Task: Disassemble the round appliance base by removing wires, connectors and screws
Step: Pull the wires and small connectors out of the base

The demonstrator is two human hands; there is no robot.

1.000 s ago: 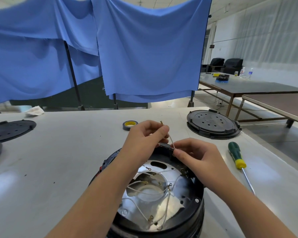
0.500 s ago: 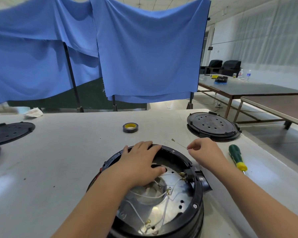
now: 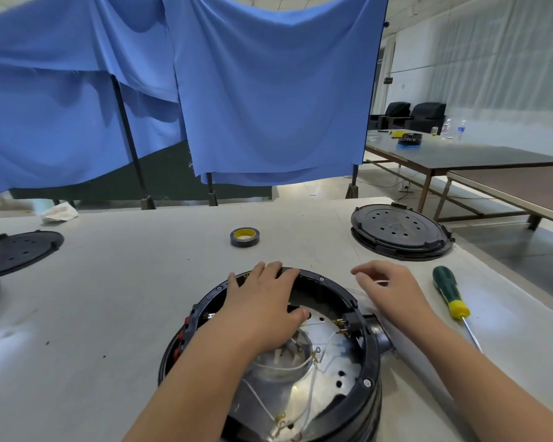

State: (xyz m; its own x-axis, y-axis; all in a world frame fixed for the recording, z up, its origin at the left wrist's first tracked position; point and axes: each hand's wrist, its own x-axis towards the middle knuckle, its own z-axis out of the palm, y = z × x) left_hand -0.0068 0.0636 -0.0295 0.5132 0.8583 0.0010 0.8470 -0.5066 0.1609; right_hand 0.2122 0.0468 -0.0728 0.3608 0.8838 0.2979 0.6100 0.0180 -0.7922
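Two bare hands work over a round black plastic appliance base (image 3: 369,371) that sits open-side up at the near edge of a pale grey worktable (image 3: 115,301). The left hand (image 3: 265,309) lies palm down across the far left part of the base's rim, fingers spread and flat, its thumb reaching inward over the shiny metal plate (image 3: 304,387) inside; it grips nothing that can be seen. The right hand (image 3: 393,290) hovers just beyond the base's right rim, fingers loosely curled and partly apart. A thin pale wire (image 3: 359,293) runs along the table under its fingers, but whether the fingers pinch it cannot be told. Inside the base, white wires (image 3: 312,386) with small brass ring terminals loop across the metal plate, and a black connector block (image 3: 351,320) with brass pins sits against the right inner wall. A green-handled screwdriver with a yellow collar (image 3: 449,291) lies on the table just right of the right hand. A roll of dark tape with a yellow core (image 3: 244,237) rests beyond the base, and a black perforated round cover (image 3: 399,229) lies at the far right. Another black round cover (image 3: 16,252) sits at the left edge, near a crumpled white cloth (image 3: 59,212). Blue fabric sheets (image 3: 268,90) hang on stands behind the table.
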